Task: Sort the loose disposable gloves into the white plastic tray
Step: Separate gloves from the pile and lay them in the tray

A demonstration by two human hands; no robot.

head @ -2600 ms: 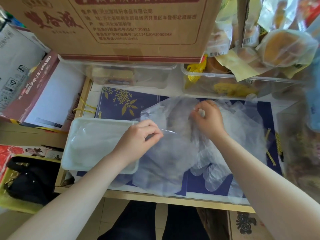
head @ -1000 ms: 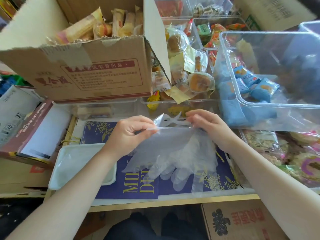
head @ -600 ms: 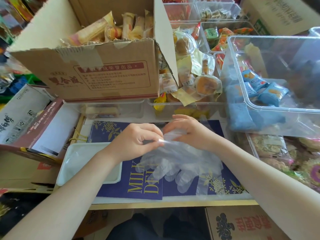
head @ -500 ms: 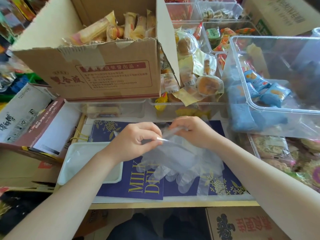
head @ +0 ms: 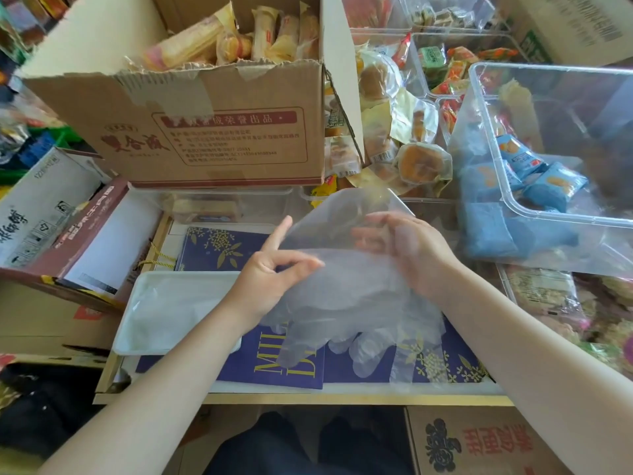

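Gloves (head: 356,303) of clear plastic are lifted in a bunch above the blue printed box, right of the white plastic tray (head: 171,313). Left hand (head: 270,279) pinches their edge between thumb and fingers; right hand (head: 407,248), fingers straight, lies partly under the film.

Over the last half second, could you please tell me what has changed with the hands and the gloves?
The hands have moved apart, lifting and spreading one glove off the pile of gloves. The left hand still pinches its edge; the right hand has opened behind it. The white tray and cardboard box stayed put.
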